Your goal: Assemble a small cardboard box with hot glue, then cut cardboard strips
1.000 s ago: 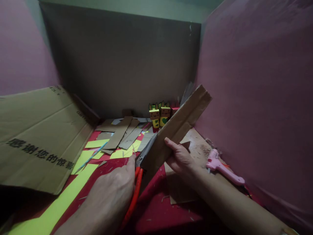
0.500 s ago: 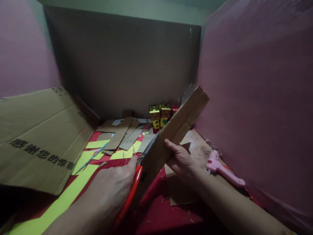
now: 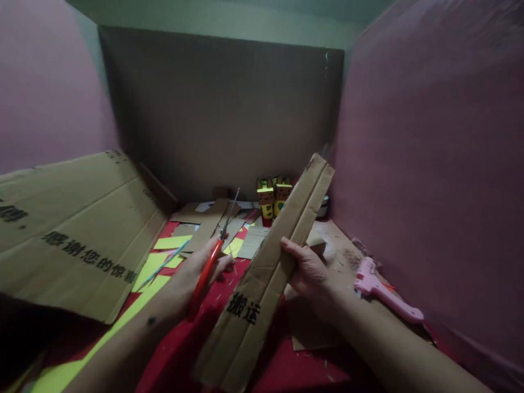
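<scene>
**Cardboard strip runs away from the person, scissors lie to its left**

Nearest to the camera, the long cardboard strip [image 3: 266,284] begins at the bottom middle of the view and goes up and to the right, so its long axis points away from the person toward the far right corner. Black printed characters show on its near part. A fold line goes along its length.

The right hand [image 3: 305,267] is at the right edge of the strip, about at its middle. The fingers are curled around this edge and the thumb lies on the top face, so the hand is closed on the strip and holds it up, tilted.

The left hand [image 3: 200,270] is just to the left of the strip and does not touch it. It is closed around the red handles of the scissors [image 3: 216,248]. The blades point up and away, almost parallel to the strip, and they look nearly together; I cannot tell exactly how far open they are. Of the two hands, only the right one is on the strip.

Further left of the strip lies a big cardboard sheet [image 3: 82,229] with print. Beyond the strip are paper scraps [image 3: 204,229] and small paper figures [image 3: 273,195]. To the right of the strip a pink glue gun [image 3: 385,292] lies on the table.
</scene>
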Demonstrator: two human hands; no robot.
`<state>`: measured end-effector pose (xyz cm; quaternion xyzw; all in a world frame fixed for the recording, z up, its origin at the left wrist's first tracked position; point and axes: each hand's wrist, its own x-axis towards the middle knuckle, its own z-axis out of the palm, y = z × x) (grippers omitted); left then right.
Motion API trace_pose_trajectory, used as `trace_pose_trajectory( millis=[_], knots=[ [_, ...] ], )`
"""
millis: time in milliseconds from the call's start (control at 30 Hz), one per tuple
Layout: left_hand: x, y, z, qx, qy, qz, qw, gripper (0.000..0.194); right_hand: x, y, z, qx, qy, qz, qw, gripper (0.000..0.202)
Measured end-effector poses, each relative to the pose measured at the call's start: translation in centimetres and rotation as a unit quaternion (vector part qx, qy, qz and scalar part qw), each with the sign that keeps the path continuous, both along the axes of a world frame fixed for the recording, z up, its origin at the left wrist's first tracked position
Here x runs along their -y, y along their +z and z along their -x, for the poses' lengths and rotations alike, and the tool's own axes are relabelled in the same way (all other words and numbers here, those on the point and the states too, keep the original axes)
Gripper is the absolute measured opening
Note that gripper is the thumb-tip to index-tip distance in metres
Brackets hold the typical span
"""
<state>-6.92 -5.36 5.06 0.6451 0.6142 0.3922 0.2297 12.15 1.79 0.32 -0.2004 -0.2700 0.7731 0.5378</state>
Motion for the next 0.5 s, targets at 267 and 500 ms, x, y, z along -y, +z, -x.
trace_pose_trajectory(
  millis=[267, 500],
  knots=[
    [-3.6, -1.0, -2.7, 0.296, -0.085, 0.056, 0.95, 0.06, 0.6, -0.6, 0.1, 0.053, 0.069, -0.056, 0.995, 0.031],
    [-5.2, -2.6, -3.1, 0.338, -0.106, 0.057, 0.933, 0.065, 0.6, -1.1, -0.1, 0.097, 0.108, -0.107, 0.984, 0.032]
  ],
)
